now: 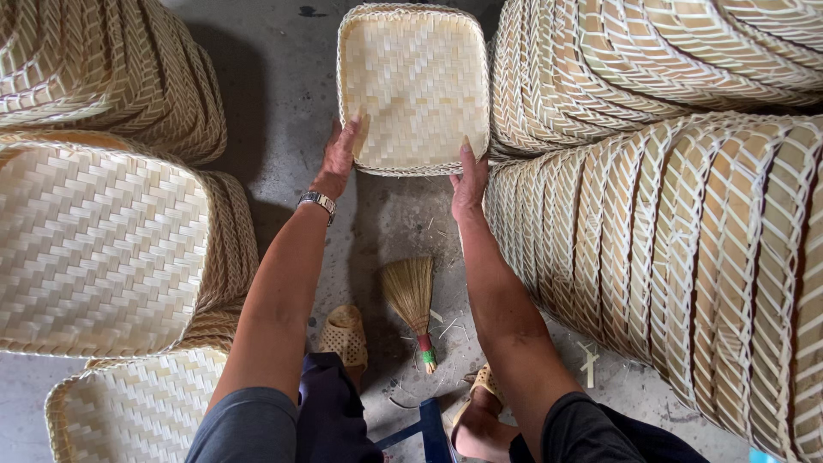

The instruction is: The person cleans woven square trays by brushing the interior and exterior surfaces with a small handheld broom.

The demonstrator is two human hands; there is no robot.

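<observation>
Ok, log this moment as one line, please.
left hand: grips woven tray near edge | right hand: grips same edge | small broom: on floor between feet | tray stacks: both sides

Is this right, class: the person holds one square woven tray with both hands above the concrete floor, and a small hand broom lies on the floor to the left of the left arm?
Not quite. The head view shows the hand broom lying between the two arms, not left of the left arm. The rest holds: the left hand and right hand hold one square woven tray above the concrete floor.
</observation>
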